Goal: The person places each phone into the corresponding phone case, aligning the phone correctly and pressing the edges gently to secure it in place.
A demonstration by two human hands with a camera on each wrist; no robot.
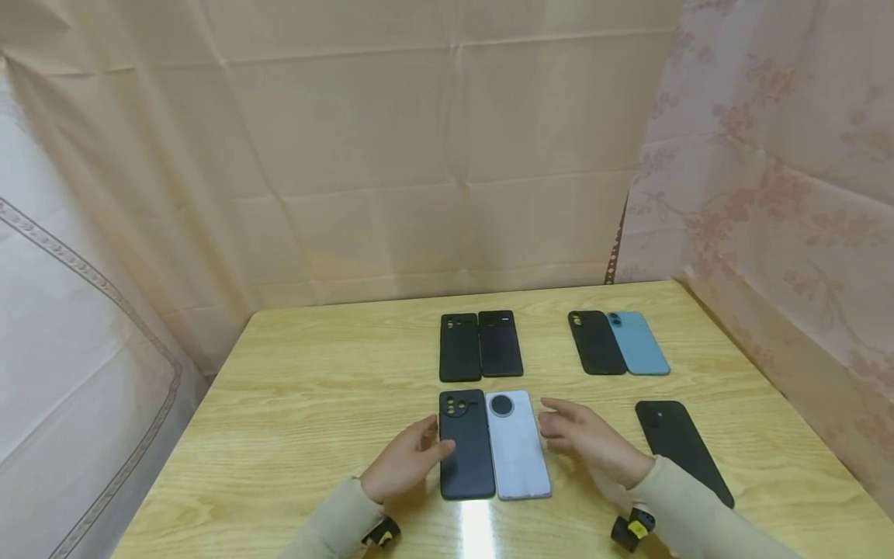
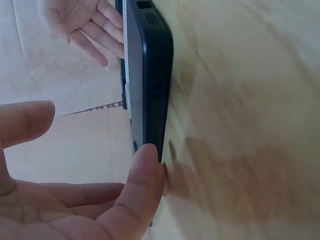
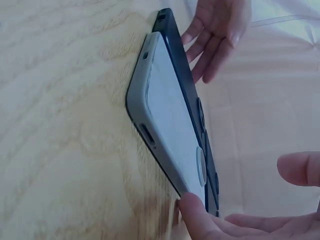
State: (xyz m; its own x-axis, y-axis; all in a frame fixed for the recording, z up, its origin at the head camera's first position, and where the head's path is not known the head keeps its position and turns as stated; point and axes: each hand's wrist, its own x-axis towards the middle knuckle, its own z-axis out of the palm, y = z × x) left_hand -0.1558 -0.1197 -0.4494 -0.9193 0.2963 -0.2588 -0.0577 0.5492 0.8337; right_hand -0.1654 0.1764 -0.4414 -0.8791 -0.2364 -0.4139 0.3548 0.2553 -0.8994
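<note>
A black phone case point(image 1: 467, 454) with a round camera cutout lies flat beside a white phone point(image 1: 520, 450) with a dark round camera disc. Their long sides sit close together. At the case's left edge is my left hand point(image 1: 407, 460); in the left wrist view a fingertip point(image 2: 145, 162) touches that edge, while the thumb point(image 2: 27, 122) stands apart. My right hand point(image 1: 594, 439) is at the white phone's right side, where a fingertip point(image 3: 192, 202) meets the phone's edge in the right wrist view. Its thumb point(image 3: 300, 168) is raised clear.
Behind them lie another black case point(image 1: 459, 348) and a black phone point(image 1: 500, 344), side by side. To the right are a black case point(image 1: 597, 343) against a blue phone point(image 1: 639, 343). A further black phone or case point(image 1: 683, 446) lies near my right forearm. Curtains point(image 1: 447, 155) border the wooden table point(image 1: 314, 373).
</note>
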